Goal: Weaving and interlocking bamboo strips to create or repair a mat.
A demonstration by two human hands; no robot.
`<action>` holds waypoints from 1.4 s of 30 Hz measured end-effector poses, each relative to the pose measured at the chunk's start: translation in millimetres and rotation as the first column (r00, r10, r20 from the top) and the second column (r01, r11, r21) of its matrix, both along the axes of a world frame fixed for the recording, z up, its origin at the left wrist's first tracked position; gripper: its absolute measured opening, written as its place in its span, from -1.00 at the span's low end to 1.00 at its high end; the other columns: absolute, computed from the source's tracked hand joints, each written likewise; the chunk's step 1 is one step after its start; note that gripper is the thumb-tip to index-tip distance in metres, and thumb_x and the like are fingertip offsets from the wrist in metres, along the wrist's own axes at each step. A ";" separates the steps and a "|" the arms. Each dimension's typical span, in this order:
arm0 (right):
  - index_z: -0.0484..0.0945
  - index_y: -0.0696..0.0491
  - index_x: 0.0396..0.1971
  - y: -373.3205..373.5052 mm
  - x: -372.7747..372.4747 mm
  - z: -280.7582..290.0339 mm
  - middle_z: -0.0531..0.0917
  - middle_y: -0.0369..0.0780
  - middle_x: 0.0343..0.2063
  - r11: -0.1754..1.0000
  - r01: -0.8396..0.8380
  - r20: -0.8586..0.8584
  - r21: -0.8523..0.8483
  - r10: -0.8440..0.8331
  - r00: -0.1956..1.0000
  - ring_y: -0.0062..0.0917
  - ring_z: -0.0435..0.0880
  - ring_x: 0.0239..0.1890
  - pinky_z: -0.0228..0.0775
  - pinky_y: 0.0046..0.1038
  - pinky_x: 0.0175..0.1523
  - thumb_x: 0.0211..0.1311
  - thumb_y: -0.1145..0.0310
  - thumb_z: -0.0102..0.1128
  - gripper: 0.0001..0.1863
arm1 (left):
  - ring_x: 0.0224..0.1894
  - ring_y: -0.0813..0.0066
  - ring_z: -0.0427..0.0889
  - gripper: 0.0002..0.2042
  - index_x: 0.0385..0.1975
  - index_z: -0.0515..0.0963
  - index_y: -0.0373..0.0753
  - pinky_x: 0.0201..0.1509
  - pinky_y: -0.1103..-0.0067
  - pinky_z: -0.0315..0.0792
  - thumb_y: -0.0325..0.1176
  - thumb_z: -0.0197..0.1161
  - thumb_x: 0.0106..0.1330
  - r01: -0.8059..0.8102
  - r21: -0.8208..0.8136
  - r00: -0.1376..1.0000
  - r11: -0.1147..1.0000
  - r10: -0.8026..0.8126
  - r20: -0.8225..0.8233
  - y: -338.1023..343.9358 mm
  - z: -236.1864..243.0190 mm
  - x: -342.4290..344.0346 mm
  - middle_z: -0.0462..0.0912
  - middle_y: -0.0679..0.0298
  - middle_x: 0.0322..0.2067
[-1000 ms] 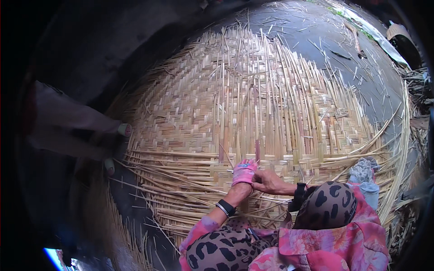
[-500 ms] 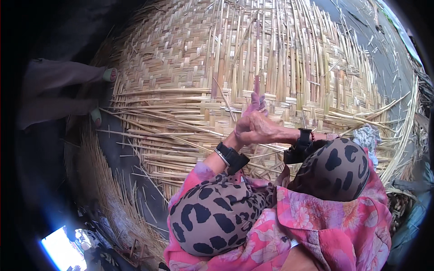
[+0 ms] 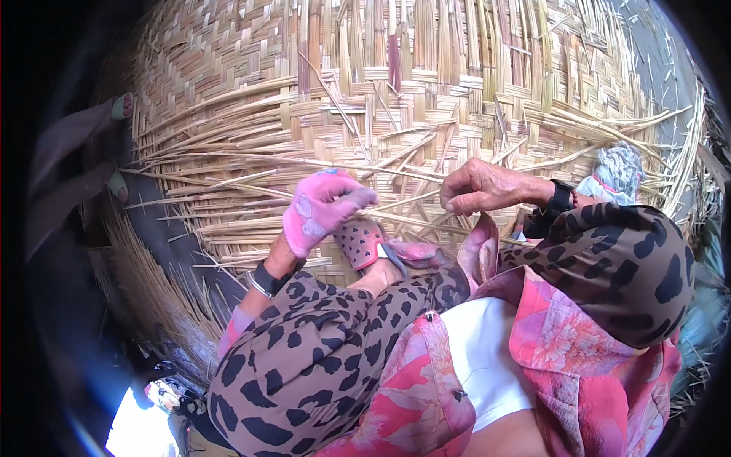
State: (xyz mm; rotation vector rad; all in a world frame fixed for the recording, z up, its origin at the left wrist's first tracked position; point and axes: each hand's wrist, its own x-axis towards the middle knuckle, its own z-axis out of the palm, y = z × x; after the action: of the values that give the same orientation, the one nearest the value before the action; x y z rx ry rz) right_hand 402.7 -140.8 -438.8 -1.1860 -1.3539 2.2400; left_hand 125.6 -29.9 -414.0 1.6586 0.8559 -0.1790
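Observation:
My left hand [image 3: 339, 203], in a pink glove, is closed above the lower edge of the woven mat [image 3: 381, 129] of pale flattened strips, over my pink patterned shoe [image 3: 358, 242]. My bare right hand [image 3: 466, 196] is closed a little to the right, apart from the left, near loose strips lying across the mat. I cannot make out what, if anything, is in either hand's fingers. My legs in leopard-print trousers [image 3: 274, 381] fill the lower part, with a pink floral jacket [image 3: 571, 358] around them.
Another person's trousered legs and feet in pale sandals [image 3: 118, 183] are at the mat's left edge. A grey-white cloth bundle [image 3: 617, 171] sits at right. Loose straw [image 3: 152, 282] lies at lower left. Dark floor [image 3: 655, 68] with scattered slivers borders the mat on the right.
My hands have come apart, the gloved one moving down-left, the bare one rightward. The view has tilted down toward my body, so the mat sits higher and my foot now shows.

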 end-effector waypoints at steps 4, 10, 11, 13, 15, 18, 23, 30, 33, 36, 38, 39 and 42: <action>0.51 0.20 -0.47 2.1 -20.3 -4.7 0.53 -0.10 -0.64 0.934 -0.148 0.079 0.325 0.129 0.988 -0.39 0.52 -0.57 0.34 -0.36 -0.41 0.09 0.25 0.11 -0.73 | -0.50 0.41 0.60 -0.72 -0.38 0.65 -0.13 -0.41 0.53 0.45 -0.06 0.22 0.13 0.485 -0.029 0.873 0.874 -0.486 -0.052 -61.8 -18.0 -8.8 0.60 0.19 -0.53; 0.52 0.21 -0.43 22.3 -7.3 19.3 0.55 -0.29 -0.57 0.997 -0.046 0.156 0.060 0.036 0.987 -0.63 0.50 -0.51 0.33 -0.55 -0.40 0.12 0.32 0.13 -0.78 | -0.51 0.47 0.58 -0.78 -0.34 0.62 -0.20 -0.44 0.53 0.43 -0.22 0.26 0.10 0.613 0.196 0.790 0.766 -0.600 -0.126 -109.6 -89.8 9.9 0.61 0.24 -0.54; 0.52 0.20 -0.42 34.0 -7.0 20.8 0.55 -0.30 -0.57 0.994 -0.045 0.178 0.097 0.027 0.984 -0.65 0.49 -0.51 0.33 -0.57 -0.40 0.12 0.30 0.14 -0.77 | -0.51 0.48 0.58 -0.79 -0.34 0.62 -0.20 -0.44 0.53 0.42 -0.23 0.26 0.10 0.554 0.187 0.832 0.811 -0.537 -0.138 -112.1 -85.9 -3.5 0.61 0.25 -0.54; 0.51 0.21 -0.39 54.7 -10.7 29.4 0.54 -0.29 -0.58 0.989 0.004 0.225 0.145 -0.037 0.974 -0.65 0.50 -0.52 0.34 -0.59 -0.42 0.10 0.27 0.14 -0.73 | -0.51 0.49 0.57 -0.79 -0.35 0.62 -0.21 -0.44 0.54 0.42 -0.24 0.25 0.10 0.446 0.173 0.894 0.878 -0.431 -0.118 -118.5 -80.2 -17.1 0.61 0.26 -0.55; 0.50 0.23 -0.42 74.9 -8.0 30.7 0.54 -0.26 -0.61 0.984 0.023 0.203 0.178 -0.060 0.977 -0.63 0.50 -0.55 0.33 -0.58 -0.44 0.09 0.27 0.13 -0.72 | -0.51 0.50 0.57 -0.80 -0.36 0.62 -0.21 -0.45 0.55 0.42 -0.25 0.25 0.10 0.328 0.161 0.944 0.931 -0.318 -0.082 -125.5 -76.1 -29.3 0.61 0.27 -0.55; 0.47 0.18 -0.48 102.7 -1.2 43.7 0.50 -0.29 -0.66 0.962 0.050 0.237 0.270 -0.116 0.965 -0.67 0.46 -0.62 0.29 -0.63 -0.50 0.10 0.25 0.13 -0.74 | -0.51 0.52 0.56 -0.81 -0.37 0.62 -0.22 -0.45 0.56 0.42 -0.27 0.25 0.10 0.135 0.117 0.989 0.984 -0.140 0.039 -125.2 -79.1 -18.6 0.60 0.29 -0.55; 0.46 0.17 -0.49 141.3 -28.6 60.6 0.46 -0.29 -0.66 0.860 0.070 0.221 0.505 -0.208 0.953 -0.65 0.44 -0.63 0.29 -0.61 -0.53 0.11 0.22 0.08 -0.72 | -0.51 0.56 0.55 -0.83 -0.39 0.62 -0.24 -0.46 0.57 0.41 -0.31 0.24 0.10 -0.214 -0.134 0.923 0.968 0.245 0.297 -123.9 -74.3 -7.0 0.60 0.31 -0.56; 0.44 0.16 -0.51 145.4 -118.7 115.8 0.48 -0.25 -0.60 0.826 0.064 0.159 0.559 -0.183 0.970 -0.61 0.49 -0.51 0.30 -0.56 -0.39 0.25 0.18 -0.07 -0.66 | -0.46 0.62 0.54 -0.89 -0.46 0.61 -0.33 -0.34 0.72 0.39 -0.47 0.18 0.06 -0.481 -0.522 0.382 0.704 0.704 0.598 -29.4 73.6 -46.0 0.59 0.39 -0.55; 0.44 0.17 -0.21 153.0 -118.2 111.2 0.47 -0.30 -0.33 0.834 0.114 -0.070 0.540 -0.091 0.993 -0.55 0.43 -0.29 0.29 -0.47 -0.19 0.36 0.15 -0.19 -0.63 | -0.53 0.66 0.54 -0.84 -0.45 0.63 -0.26 -0.47 0.67 0.41 -0.35 0.27 0.00 -0.639 -0.135 0.598 0.757 0.600 0.531 5.1 101.1 -72.4 0.61 0.34 -0.58; 0.43 0.20 -0.15 145.1 -130.1 139.6 0.47 -0.30 -0.33 0.852 0.106 -0.086 0.512 -0.072 0.994 -0.59 0.44 -0.26 0.29 -0.49 -0.17 0.32 0.13 -0.12 -0.60 | -0.56 0.53 0.56 -0.81 -0.54 0.61 -0.26 -0.47 0.58 0.43 -0.31 0.25 -0.13 -0.714 0.346 0.699 0.609 0.587 0.408 20.1 114.8 -83.0 0.58 0.27 -0.65; 0.43 0.21 -0.14 136.7 -147.1 187.2 0.50 -0.27 -0.34 0.832 -0.143 0.037 0.536 0.147 0.989 -0.64 0.48 -0.29 0.32 -0.55 -0.25 0.21 0.12 0.01 -0.57 | -0.56 0.52 0.56 -0.84 -0.57 0.60 -0.27 -0.46 0.57 0.44 -0.33 0.22 -0.12 -0.771 0.261 0.631 0.581 0.643 0.434 27.8 125.8 -78.3 0.58 0.25 -0.64; 0.46 0.22 -0.23 138.9 -143.8 185.2 0.51 -0.28 -0.46 0.806 -0.097 0.063 0.584 0.074 0.995 -0.65 0.47 -0.45 0.30 -0.59 -0.35 0.13 0.11 0.08 -0.57 | -0.56 0.50 0.55 -0.86 -0.57 0.60 -0.26 -0.45 0.56 0.44 -0.36 0.20 -0.12 -0.790 0.244 0.602 0.563 0.634 0.486 32.3 130.6 -73.3 0.59 0.24 -0.64; 0.49 0.23 -0.36 149.2 -119.0 178.6 0.51 -0.30 -0.59 0.722 0.062 0.053 0.690 -0.135 0.989 -0.66 0.46 -0.60 0.27 -0.64 -0.46 0.06 0.12 0.15 -0.59 | -0.46 0.53 0.54 -0.83 -0.43 0.57 -0.29 -0.36 0.59 0.44 -0.39 0.23 -0.03 -0.885 0.091 0.404 0.457 0.656 0.638 28.3 131.6 -47.4 0.59 0.24 -0.53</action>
State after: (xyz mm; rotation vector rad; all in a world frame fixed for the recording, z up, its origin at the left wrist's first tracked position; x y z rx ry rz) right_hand 283.7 8.4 -260.3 -1.0460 -1.8726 1.3744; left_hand 78.2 -1.5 -282.4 1.3515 1.2162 1.2019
